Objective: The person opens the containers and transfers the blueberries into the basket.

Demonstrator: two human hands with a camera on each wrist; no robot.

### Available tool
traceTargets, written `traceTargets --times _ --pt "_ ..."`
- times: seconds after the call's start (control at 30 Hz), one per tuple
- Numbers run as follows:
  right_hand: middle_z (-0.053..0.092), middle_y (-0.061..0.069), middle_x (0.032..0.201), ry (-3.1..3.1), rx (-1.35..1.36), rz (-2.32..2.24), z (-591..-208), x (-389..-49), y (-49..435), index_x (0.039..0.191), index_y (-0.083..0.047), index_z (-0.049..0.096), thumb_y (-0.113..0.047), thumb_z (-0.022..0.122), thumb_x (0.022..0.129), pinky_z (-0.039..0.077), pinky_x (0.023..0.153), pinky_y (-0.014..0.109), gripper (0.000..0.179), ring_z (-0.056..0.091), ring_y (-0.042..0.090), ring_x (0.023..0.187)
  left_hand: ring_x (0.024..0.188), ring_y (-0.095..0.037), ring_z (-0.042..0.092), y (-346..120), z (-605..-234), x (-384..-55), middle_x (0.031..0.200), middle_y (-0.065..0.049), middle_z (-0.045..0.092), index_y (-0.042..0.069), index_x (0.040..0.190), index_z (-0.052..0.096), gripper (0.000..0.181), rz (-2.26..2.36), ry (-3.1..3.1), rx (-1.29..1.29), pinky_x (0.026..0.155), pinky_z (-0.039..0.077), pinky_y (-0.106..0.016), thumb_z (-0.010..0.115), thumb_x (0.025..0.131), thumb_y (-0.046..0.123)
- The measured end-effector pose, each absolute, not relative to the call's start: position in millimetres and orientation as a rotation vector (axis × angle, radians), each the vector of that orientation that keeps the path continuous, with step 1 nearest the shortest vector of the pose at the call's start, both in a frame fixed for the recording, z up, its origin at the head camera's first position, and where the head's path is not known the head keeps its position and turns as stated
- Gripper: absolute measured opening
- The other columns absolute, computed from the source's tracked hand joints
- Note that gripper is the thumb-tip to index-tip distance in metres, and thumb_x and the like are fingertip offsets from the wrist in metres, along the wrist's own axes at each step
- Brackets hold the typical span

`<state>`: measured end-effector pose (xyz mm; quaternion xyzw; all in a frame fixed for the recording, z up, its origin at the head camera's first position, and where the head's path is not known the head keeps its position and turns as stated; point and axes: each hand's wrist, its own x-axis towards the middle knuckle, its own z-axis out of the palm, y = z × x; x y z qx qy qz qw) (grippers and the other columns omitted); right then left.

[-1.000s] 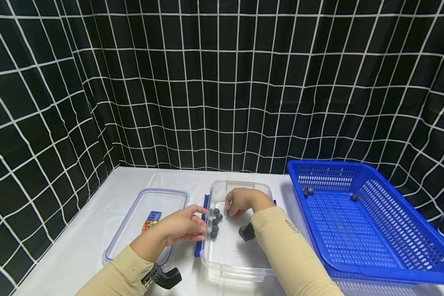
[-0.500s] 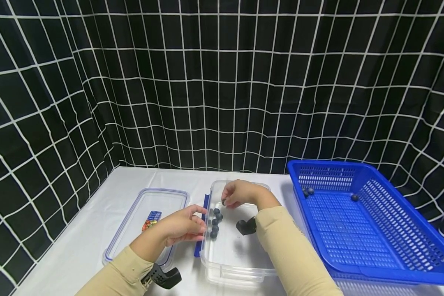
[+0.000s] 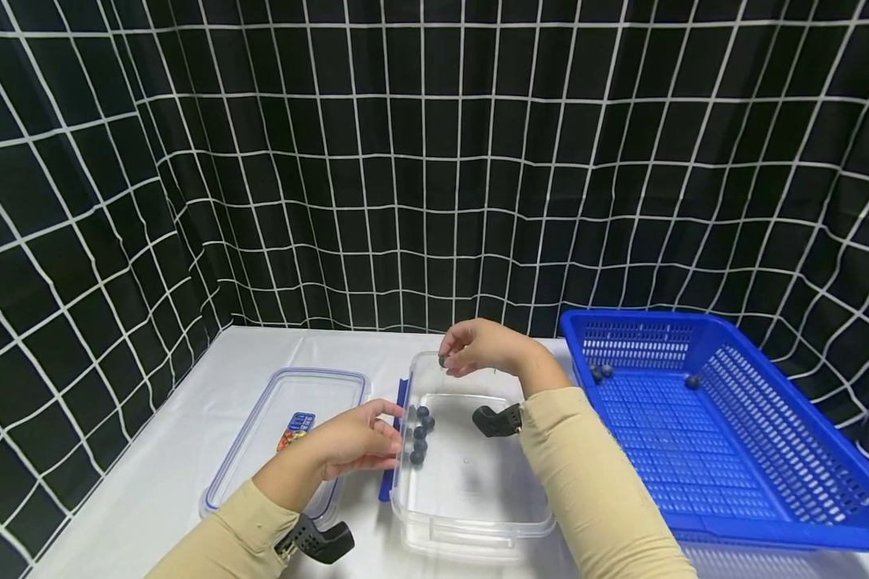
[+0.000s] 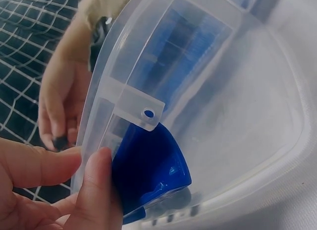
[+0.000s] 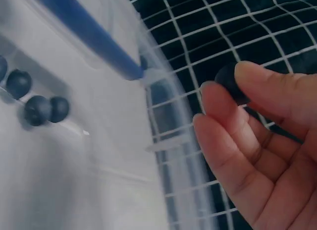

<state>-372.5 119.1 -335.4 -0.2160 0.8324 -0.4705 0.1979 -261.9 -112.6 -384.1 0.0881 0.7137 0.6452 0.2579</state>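
Note:
My right hand (image 3: 488,347) pinches a blueberry (image 5: 229,84) between thumb and fingertips, raised over the far end of a clear plastic container (image 3: 471,515). With thumb and fingers on either side of its left wall, my left hand (image 3: 362,441) grips that container beside a blue latch (image 4: 153,165). Several more blueberries (image 3: 420,433) lie inside along the left wall; the right wrist view shows some of these blueberries (image 5: 37,110) close up. The left wrist view catches the right hand (image 4: 64,101) beyond the container wall, a dark berry at its fingertips.
A large blue perforated basket (image 3: 695,474) stands to the right, holding a few blueberries (image 3: 692,382). On the left a clear lid (image 3: 326,386) with a blue-edged seal and a colourful label (image 3: 298,430) lies flat on the white table (image 3: 253,346). A black grid curtain (image 3: 405,201) hangs behind.
My right hand has lifted the blueberry off the container floor, rising toward the far end. My left hand stays at the left wall. The view has shifted slightly.

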Motion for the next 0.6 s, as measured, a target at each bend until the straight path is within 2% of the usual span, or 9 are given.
traceTargets --times 0.3,0.6 --pt "0.060 0.016 0.093 2.338 -0.674 -1.410 -305 -373 155 0.098 0.005 0.055 0.002 0.060 0.083 0.054 0.082 0.035 0.017 0.064 0.022 0.087 0.072 -0.016 0.059 -113 -387 -262 0.086 -0.010 0.053 -0.003 0.128 0.034 0.051 1.760 1.923 0.251 0.072 0.057 -0.028 0.054 0.082 -0.010" --pt "0.059 0.020 0.100 2.482 -0.607 -1.425 -288 -369 207 0.103 0.004 0.055 -0.007 0.064 0.083 0.054 0.083 0.036 0.025 0.063 0.024 0.091 0.073 -0.016 0.059 -113 -385 -262 0.086 -0.010 0.053 -0.002 0.128 0.034 0.051 1.754 1.938 0.246 0.072 0.057 -0.028 0.054 0.082 -0.010"
